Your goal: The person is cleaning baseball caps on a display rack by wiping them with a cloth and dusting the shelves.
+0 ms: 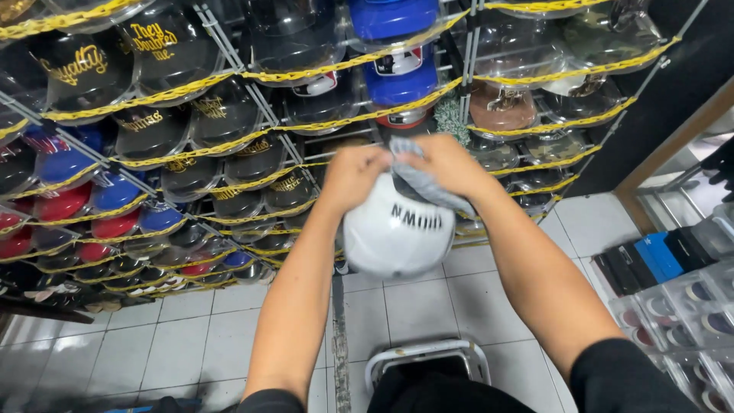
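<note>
I hold a white cap (391,237) with dark lettering in front of a wire display rack (252,99) full of caps. My left hand (353,177) grips the top of the white cap at its left. My right hand (446,164) presses a grey cloth (428,183) against the cap's upper right side. Both arms reach forward from the lower edge of the view. The cap hangs crown toward me, level with the rack's middle rows.
Black, blue and red caps in clear plastic covers fill the rack, with yellow chains (336,63) strung across. A metal stool frame (427,358) stands on the white tiled floor (183,336) below my arms. Clear boxes with caps (680,306) are stacked at the right.
</note>
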